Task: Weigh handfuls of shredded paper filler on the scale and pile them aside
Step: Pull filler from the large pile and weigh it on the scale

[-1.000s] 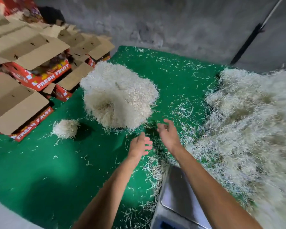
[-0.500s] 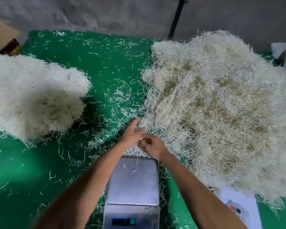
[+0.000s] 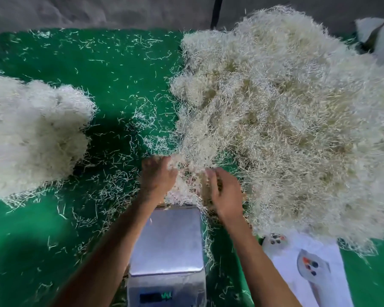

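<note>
Shredded paper filler (image 3: 187,173) gripped between both curled hands.

Packing workspace is indicated; green mat (image 3: 120,85) against bare grey wall (image 3: 98,12); bulk shredded paper filler (image 3: 286,129) heaped; scale (image 3: 167,240) set.

Pale shredded filler heap (image 3: 286,120) right; bare steel scale (image 3: 167,238) beside; weighed pile (image 3: 31,134) left.

Nothing can be read; the scale (image 3: 166,251), just below the two hands, shows a blurred greenish display (image 3: 156,297); the white printed sheet (image 3: 308,269), lower right of the right hand (image 3: 226,193), bears only pictures.
</note>
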Demonstrator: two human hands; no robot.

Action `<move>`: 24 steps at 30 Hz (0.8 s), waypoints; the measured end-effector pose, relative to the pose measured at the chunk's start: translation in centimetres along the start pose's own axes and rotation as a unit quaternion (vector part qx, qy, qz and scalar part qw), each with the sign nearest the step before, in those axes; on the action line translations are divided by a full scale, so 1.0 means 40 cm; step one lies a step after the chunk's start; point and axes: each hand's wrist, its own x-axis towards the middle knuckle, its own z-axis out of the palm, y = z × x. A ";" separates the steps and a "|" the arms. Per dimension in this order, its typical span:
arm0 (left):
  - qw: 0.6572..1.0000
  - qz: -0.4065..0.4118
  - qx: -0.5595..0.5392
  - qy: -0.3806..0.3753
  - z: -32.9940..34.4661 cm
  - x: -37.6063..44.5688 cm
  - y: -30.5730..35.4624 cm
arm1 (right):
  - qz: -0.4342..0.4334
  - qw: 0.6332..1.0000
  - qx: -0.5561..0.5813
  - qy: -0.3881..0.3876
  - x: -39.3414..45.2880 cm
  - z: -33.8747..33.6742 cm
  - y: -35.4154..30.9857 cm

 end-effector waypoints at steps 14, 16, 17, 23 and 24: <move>0.971 -0.111 -0.202 -0.060 -0.052 0.038 0.016 | 0.165 0.816 0.529 -0.165 0.123 -0.052 -0.146; 0.972 -0.104 -0.212 0.020 -0.084 0.051 -0.053 | 0.134 0.866 0.475 -0.078 0.144 -0.075 -0.127; 0.965 -0.110 -0.235 0.032 -0.090 0.051 -0.074 | 0.117 0.922 0.367 -0.033 0.150 -0.069 -0.117; 0.947 -0.181 -0.254 0.075 -0.049 0.058 -0.096 | 0.138 0.987 0.074 -0.023 0.116 0.076 -0.092; 0.948 -0.187 -0.244 0.083 -0.037 0.068 -0.084 | 0.144 0.983 0.104 -0.038 0.117 0.102 -0.109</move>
